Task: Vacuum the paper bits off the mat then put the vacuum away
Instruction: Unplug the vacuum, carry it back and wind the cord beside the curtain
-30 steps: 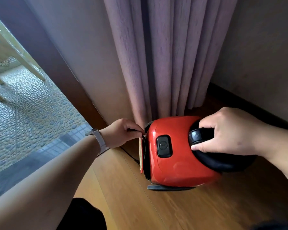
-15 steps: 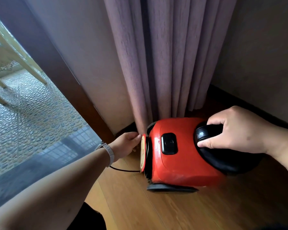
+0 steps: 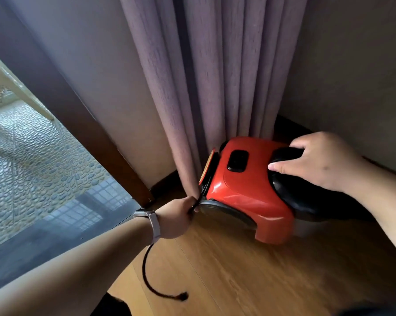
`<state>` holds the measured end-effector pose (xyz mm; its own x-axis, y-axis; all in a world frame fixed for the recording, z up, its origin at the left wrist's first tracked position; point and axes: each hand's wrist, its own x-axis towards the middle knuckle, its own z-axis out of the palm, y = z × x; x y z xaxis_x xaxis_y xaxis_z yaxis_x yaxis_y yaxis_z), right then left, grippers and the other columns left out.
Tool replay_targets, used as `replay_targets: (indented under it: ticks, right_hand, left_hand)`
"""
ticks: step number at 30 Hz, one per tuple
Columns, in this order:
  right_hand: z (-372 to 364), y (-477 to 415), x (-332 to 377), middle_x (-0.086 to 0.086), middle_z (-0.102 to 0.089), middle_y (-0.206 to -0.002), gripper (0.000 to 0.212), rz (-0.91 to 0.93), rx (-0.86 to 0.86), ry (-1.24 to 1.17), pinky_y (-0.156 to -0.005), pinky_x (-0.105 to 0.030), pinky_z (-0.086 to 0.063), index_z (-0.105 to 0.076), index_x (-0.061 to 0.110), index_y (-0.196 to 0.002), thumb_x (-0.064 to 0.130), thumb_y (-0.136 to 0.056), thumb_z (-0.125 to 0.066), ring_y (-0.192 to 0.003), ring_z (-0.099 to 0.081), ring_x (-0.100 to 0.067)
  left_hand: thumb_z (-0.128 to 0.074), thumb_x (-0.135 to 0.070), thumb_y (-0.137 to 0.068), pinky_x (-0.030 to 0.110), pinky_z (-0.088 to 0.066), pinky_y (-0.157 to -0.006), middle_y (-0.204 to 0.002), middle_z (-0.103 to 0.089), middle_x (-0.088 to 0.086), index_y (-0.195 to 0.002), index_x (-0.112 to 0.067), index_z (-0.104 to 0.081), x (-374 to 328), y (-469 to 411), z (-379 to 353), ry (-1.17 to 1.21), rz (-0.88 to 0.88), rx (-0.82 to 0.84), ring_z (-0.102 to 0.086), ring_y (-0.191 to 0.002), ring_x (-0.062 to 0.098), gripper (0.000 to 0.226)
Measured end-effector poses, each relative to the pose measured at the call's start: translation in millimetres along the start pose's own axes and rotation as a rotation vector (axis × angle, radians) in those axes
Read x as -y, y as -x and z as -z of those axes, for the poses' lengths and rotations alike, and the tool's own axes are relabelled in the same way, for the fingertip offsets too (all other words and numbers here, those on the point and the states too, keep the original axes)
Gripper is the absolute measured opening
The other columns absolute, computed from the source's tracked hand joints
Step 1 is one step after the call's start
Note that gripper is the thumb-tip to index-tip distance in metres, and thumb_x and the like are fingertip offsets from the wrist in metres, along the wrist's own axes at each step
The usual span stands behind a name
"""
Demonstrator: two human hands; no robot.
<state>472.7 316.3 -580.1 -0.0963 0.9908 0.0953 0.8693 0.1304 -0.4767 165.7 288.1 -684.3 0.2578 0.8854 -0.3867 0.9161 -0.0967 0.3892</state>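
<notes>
A red vacuum cleaner [image 3: 245,190] with black trim sits on the wooden floor in the corner, tilted toward me so its black wheel shows. My right hand [image 3: 318,163] grips the black handle on its top. My left hand [image 3: 177,218], with a watch on the wrist, pinches the black power cord [image 3: 146,277] right at the vacuum's left end. The cord loops down under my forearm and ends in a plug lying on the floor. The mat and paper bits are not in view.
A mauve curtain [image 3: 206,87] hangs to the floor just behind the vacuum. Walls close in behind and at right [image 3: 352,76]. A dark wooden door frame [image 3: 96,137] and a glass pane run along the left, with a pebble floor outside.
The vacuum has swung and tilted, its wheel now facing me. My left hand dropped from the vacuum's end face to its lower corner and drew out the black cord, now trailing over the floor.
</notes>
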Motion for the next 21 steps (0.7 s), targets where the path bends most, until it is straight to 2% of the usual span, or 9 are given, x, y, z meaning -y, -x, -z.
replay_targets:
  ticks: [4,6,8,11,14,16,18,20,21]
  right_hand:
    - [-3,-1,-9,0.004,-0.058,-0.055,0.055,-0.013,0.001,0.078,-0.059,-0.038,-0.05,-0.058,0.015,-0.056,0.068,-0.058,-0.071,-0.058,-0.056,-0.017]
    - [-4,0,-9,0.005,-0.056,-0.056,0.053,-0.018,0.005,0.115,-0.056,-0.035,-0.045,-0.056,0.016,-0.055,0.066,-0.06,-0.073,-0.058,-0.054,-0.015]
    - [-6,1,-9,0.005,-0.057,-0.057,0.053,-0.01,0.009,0.151,-0.055,-0.033,-0.043,-0.056,0.016,-0.057,0.067,-0.062,-0.073,-0.059,-0.054,-0.014]
    - [-8,3,-5,0.005,-0.059,-0.059,0.053,0.034,0.042,0.181,-0.058,-0.033,-0.048,-0.06,0.017,-0.061,0.068,-0.065,-0.072,-0.061,-0.055,-0.014]
    - [-9,5,3,0.006,-0.058,-0.061,0.051,0.096,0.111,0.232,-0.058,-0.033,-0.043,-0.06,0.02,-0.063,0.07,-0.067,-0.069,-0.064,-0.053,-0.013]
    - [-11,6,8,0.006,-0.056,-0.06,0.052,0.145,0.138,0.25,-0.06,-0.033,-0.043,-0.058,0.02,-0.062,0.071,-0.066,-0.067,-0.065,-0.053,-0.016]
    - [-12,10,16,0.006,-0.056,-0.059,0.052,0.185,0.159,0.248,-0.06,-0.033,-0.044,-0.058,0.02,-0.062,0.071,-0.064,-0.066,-0.064,-0.054,-0.017]
    - [-13,13,24,0.006,-0.055,-0.059,0.051,0.204,0.191,0.272,-0.058,-0.031,-0.041,-0.06,0.019,-0.065,0.07,-0.065,-0.068,-0.064,-0.054,-0.016]
    - [-13,14,27,0.005,-0.055,-0.059,0.051,0.209,0.21,0.284,-0.057,-0.031,-0.039,-0.06,0.018,-0.066,0.069,-0.067,-0.068,-0.063,-0.053,-0.014]
  left_hand:
    - [-0.039,-0.027,-0.102,0.035,-0.049,-0.069,-0.101,-0.066,0.005,-0.123,-0.021,-0.052,-15,12,17,-0.474,-0.176,0.06,-0.064,-0.086,0.025,0.025]
    - [-0.038,-0.028,-0.103,0.033,-0.045,-0.068,-0.103,-0.065,0.005,-0.126,-0.02,-0.051,-21,18,25,-0.616,-0.268,0.04,-0.063,-0.088,0.025,0.028]
    - [-0.037,-0.03,-0.104,0.03,-0.042,-0.067,-0.097,-0.062,-0.001,-0.119,-0.023,-0.053,-25,25,37,-0.697,-0.298,0.038,-0.059,-0.081,0.02,0.023]
    - [-0.042,-0.037,-0.1,0.03,-0.041,-0.062,-0.089,-0.063,-0.006,-0.104,-0.029,-0.056,-24,27,63,-0.688,-0.359,-0.151,-0.059,-0.075,0.019,0.017]
    - [-0.063,-0.03,-0.088,0.027,-0.039,-0.052,-0.08,-0.067,-0.009,-0.088,-0.029,-0.063,-16,22,77,-0.635,-0.487,-0.413,-0.062,-0.064,0.018,0.001]
    - [-0.073,-0.021,-0.079,0.025,-0.045,-0.051,-0.077,-0.069,-0.014,-0.081,-0.032,-0.069,-17,19,79,-0.451,-0.475,-0.491,-0.064,-0.063,0.014,0.012]
    - [-0.074,-0.019,-0.079,0.021,-0.051,-0.062,-0.075,-0.069,-0.022,-0.077,-0.039,-0.072,-22,17,85,-0.145,-0.35,-0.366,-0.064,-0.069,0.001,0.021]
    - [-0.077,-0.023,-0.079,0.009,-0.045,-0.063,-0.066,-0.065,-0.029,-0.071,-0.043,-0.068,-23,16,91,-0.021,-0.249,-0.03,-0.061,-0.067,-0.007,0.023]
    - [-0.078,-0.026,-0.079,0.008,-0.042,-0.06,-0.062,-0.063,-0.029,-0.07,-0.042,-0.067,-25,16,93,-0.015,-0.228,0.151,-0.057,-0.062,-0.009,0.022]
